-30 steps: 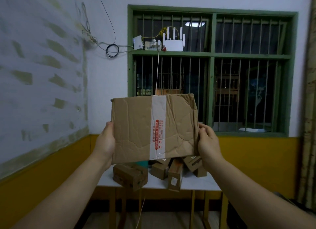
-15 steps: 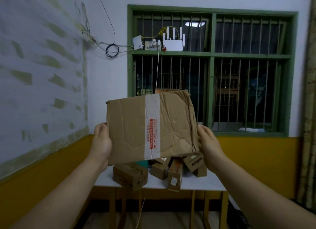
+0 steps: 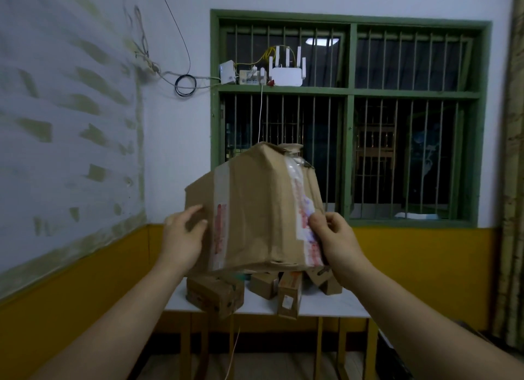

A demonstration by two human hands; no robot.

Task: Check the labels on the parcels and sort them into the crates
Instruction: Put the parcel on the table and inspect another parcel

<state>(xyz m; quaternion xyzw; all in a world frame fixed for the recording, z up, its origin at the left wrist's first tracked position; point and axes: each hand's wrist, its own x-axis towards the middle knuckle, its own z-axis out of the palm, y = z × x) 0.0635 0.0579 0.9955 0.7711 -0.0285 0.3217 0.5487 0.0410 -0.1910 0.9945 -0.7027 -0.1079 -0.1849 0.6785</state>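
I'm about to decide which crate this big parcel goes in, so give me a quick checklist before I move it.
1. Both hands on the parcel: ok; left hand touches its left side, right hand grips the right edge.
2. Shipping label readable: not ok; only taped seams with red print show.
3. Parcel intact: not ok; the top corner is crushed and torn.
4. Target crate in sight: not ok; no crate is visible.
5. Other parcels stable on the table: cannot tell; some lean.
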